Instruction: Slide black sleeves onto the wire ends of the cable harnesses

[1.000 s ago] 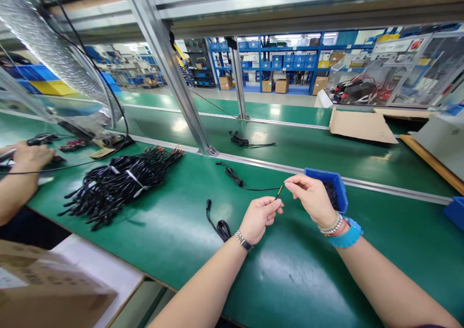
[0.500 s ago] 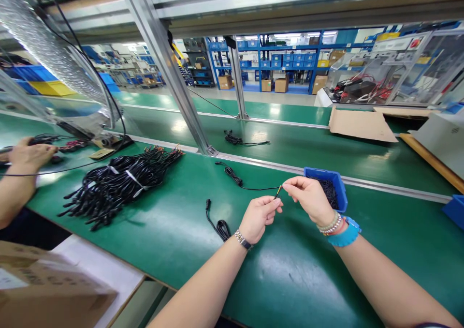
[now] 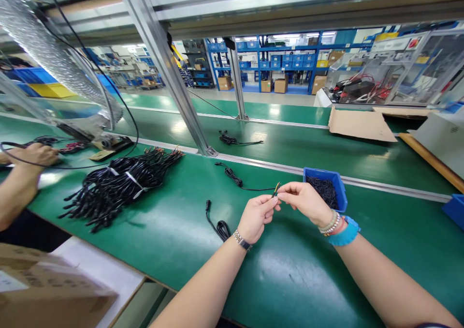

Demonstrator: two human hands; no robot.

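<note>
My left hand (image 3: 258, 216) pinches the end of a black cable (image 3: 274, 192), from which thin wires, one of them yellow, point upward. Close against that end, the fingertips of my right hand (image 3: 302, 201) are pressed together; whatever lies between them is too small to make out. Behind my hands a black cable with a coiled part (image 3: 234, 175) lies on the green table, its tail running toward my fingers. Another looped cable with a round connector (image 3: 219, 225) rests beside my left forearm, which partly hides it.
Just behind my right hand stands a blue bin (image 3: 340, 192) of small black pieces. A tied bundle of black cables (image 3: 119, 183) lies on the left, near another person's hand (image 3: 34, 155). A metal post (image 3: 174, 81) rises from the table's back rail.
My right fingers have come down and left onto the cable end. The cable on the far green strip has shifted slightly left. At far left, the other person's hand and a loose black cord have moved.
</note>
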